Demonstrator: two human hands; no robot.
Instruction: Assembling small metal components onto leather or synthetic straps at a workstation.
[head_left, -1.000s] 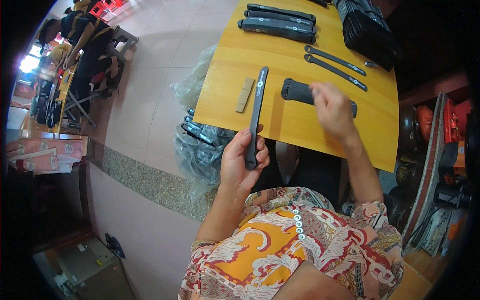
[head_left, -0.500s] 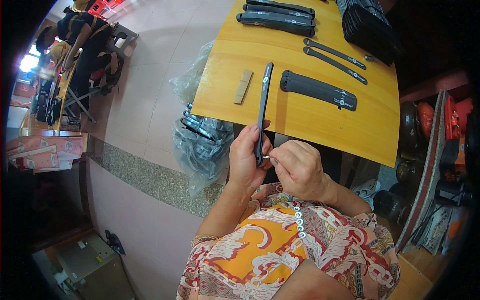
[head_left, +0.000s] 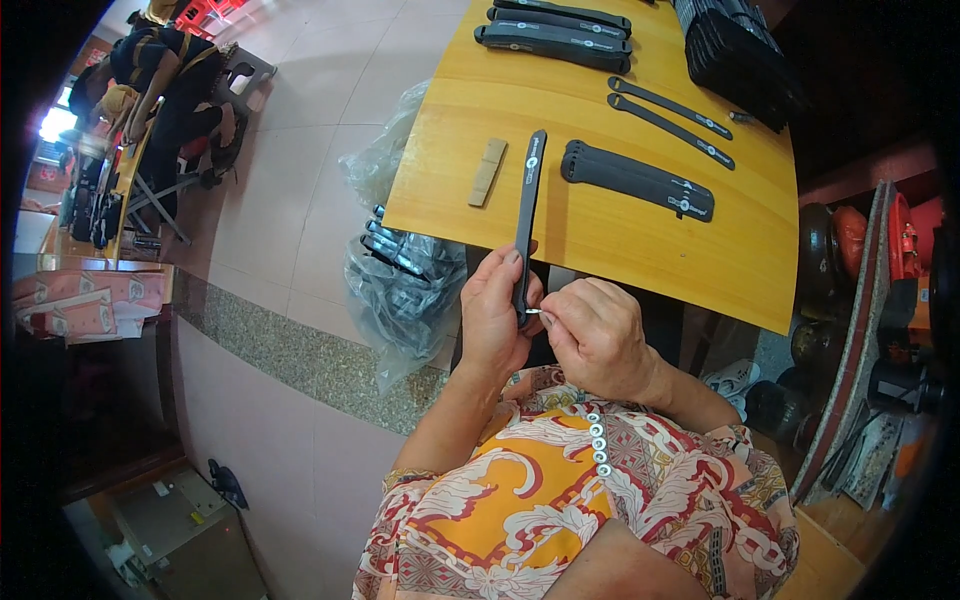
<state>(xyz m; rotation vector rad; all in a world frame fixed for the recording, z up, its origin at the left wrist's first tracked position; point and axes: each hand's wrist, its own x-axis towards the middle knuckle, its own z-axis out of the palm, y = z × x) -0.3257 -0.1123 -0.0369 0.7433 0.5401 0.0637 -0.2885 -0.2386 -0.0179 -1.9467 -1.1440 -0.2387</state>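
Observation:
My left hand (head_left: 495,318) grips the near end of a long, narrow black strip (head_left: 527,205) that reaches up over the front edge of the yellow wooden table (head_left: 600,240). Close beside it, my right hand (head_left: 598,338) pinches a tiny light-coloured piece against the strip's near end. A wider black ribbed piece (head_left: 640,180) lies flat on the table to the right of the strip. A small tan wooden block (head_left: 488,172) lies to its left.
Two thin black strips (head_left: 672,108) and two wide black pieces (head_left: 555,38) lie further back, with a stack of black parts (head_left: 735,55) at the far right. A clear plastic bag of black parts (head_left: 400,270) sits on the tiled floor left of the table. Clutter lines the right side.
My right hand left the wide black piece on the table and came back to the strip's near end. My left hand drew the strip slightly nearer.

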